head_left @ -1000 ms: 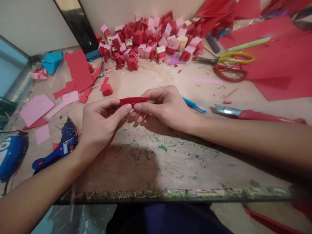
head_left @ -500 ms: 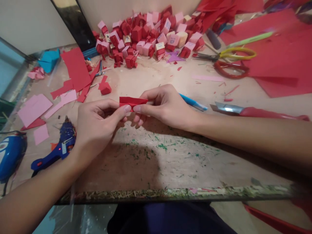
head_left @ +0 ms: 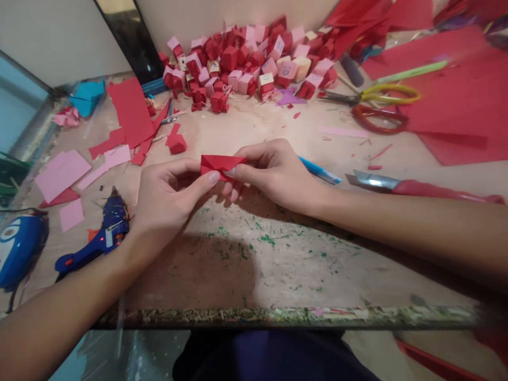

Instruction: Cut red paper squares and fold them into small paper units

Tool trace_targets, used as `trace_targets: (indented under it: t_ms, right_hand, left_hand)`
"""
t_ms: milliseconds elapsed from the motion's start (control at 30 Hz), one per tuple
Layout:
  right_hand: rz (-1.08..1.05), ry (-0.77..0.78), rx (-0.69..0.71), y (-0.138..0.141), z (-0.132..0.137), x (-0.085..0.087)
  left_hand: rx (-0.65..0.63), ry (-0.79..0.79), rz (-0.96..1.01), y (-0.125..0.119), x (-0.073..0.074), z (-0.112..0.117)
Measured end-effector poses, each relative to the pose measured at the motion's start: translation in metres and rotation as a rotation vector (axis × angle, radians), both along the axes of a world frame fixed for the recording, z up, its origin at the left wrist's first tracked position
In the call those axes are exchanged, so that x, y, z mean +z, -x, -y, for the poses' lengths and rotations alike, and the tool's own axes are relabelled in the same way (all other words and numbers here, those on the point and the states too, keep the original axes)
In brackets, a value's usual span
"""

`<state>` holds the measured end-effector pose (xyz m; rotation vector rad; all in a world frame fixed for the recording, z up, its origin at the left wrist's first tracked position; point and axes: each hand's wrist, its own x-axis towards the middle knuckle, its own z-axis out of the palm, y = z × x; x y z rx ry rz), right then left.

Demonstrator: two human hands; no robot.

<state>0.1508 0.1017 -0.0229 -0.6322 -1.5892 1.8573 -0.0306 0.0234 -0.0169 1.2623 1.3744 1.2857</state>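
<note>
A small folded piece of red paper (head_left: 222,163) is held above the worktable (head_left: 286,275), between both hands. My left hand (head_left: 170,188) is closed on its left side, thumb on the front face. On its right side my right hand (head_left: 273,172) pinches it, the thumb near the middle of the lower edge. Creases run across the paper's face; its back is hidden. Just beyond my right wrist lies a blue pen-like tool (head_left: 320,170). A blue glue gun (head_left: 103,233) with a small red light rests beside my left forearm.
Many small red and pink paper boxes (head_left: 238,63) are heaped at the back. Scissors (head_left: 373,100) and a red-handled knife (head_left: 413,186) lie at the right, near large red sheets (head_left: 456,106). Pink paper pieces (head_left: 63,174) and a blue mouse-shaped object (head_left: 19,248) are at the left.
The red paper has tilted, so more of its creased front face shows. My right thumb has shifted slightly along it. The whole view has moved a little.
</note>
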Motion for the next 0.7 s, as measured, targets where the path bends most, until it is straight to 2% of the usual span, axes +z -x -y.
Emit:
trace_targets:
  t_ms: [133, 267, 533, 700]
  right_hand:
    - [-0.003, 0.008, 0.009, -0.0001, -0.0004, -0.0014]
    - [0.017, -0.053, 0.005, -0.0007, -0.0012, -0.0036]
    - [-0.045, -0.012, 0.007, 0.0014, 0.0017, -0.0005]
    - [-0.021, -0.009, 0.04, 0.0014, -0.0005, -0.0014]
  left_hand:
    - [0.051, 0.004, -0.016, -0.0013, 0.001, 0.0017]
    - [0.088, 0.006, -0.091, -0.0017, 0.0047, 0.0031]
    - [0.063, 0.027, -0.032, 0.0018, 0.0002, 0.0017]
    - [0.087, 0.006, -0.128, 0.0007, 0.0046, 0.0029]
